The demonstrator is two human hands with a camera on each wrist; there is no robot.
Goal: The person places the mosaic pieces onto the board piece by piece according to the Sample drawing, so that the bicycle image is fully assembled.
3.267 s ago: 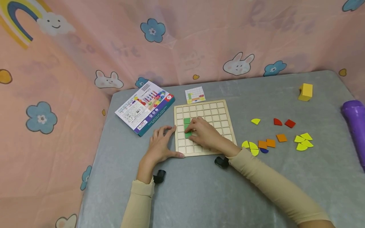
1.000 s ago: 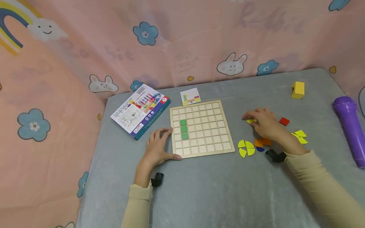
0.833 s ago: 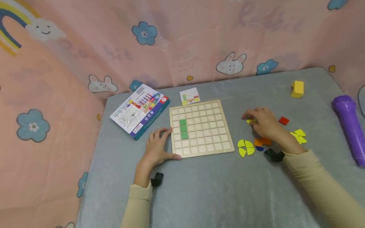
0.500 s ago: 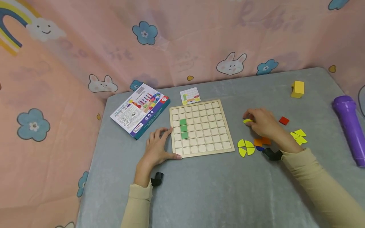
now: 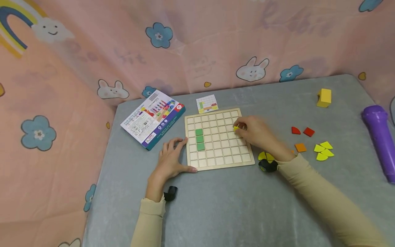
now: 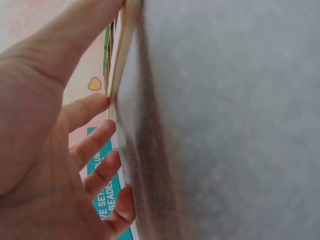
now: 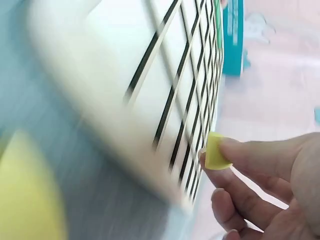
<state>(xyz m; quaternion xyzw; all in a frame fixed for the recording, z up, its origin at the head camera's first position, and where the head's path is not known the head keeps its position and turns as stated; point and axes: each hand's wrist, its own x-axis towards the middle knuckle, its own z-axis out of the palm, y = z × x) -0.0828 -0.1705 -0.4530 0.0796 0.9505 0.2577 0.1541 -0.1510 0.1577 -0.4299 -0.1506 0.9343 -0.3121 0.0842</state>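
Observation:
A wooden grid board (image 5: 216, 169) lies on the table with three green square tiles (image 5: 200, 139) in one column near its left side. My left hand (image 5: 170, 158) is spread at its lower left corner. Its thumb and index fingertip touch the board's edge, also seen on the wooden edge (image 6: 120, 60) in the left wrist view. Over the board's right side, my right hand (image 5: 256, 133) pinches a yellow quarter-circle tile (image 7: 216, 152) between thumb and index finger. In the head view that tile (image 5: 236, 128) is mostly hidden by the fingers.
Right of the board lie yellow tiles (image 5: 324, 150), a red quarter-circle (image 5: 295, 130), a red square (image 5: 308, 132) and an orange tile (image 5: 300, 147). Behind the board is a pattern card (image 5: 207, 104); a game box (image 5: 152, 120), yellow block (image 5: 324, 97) and purple microphone (image 5: 378, 137) stand around.
My right hand has left the green tiles, gone to the loose tiles, picked up a yellow quarter-circle and moved left with it to the board. The left hand has stayed at the board's corner.

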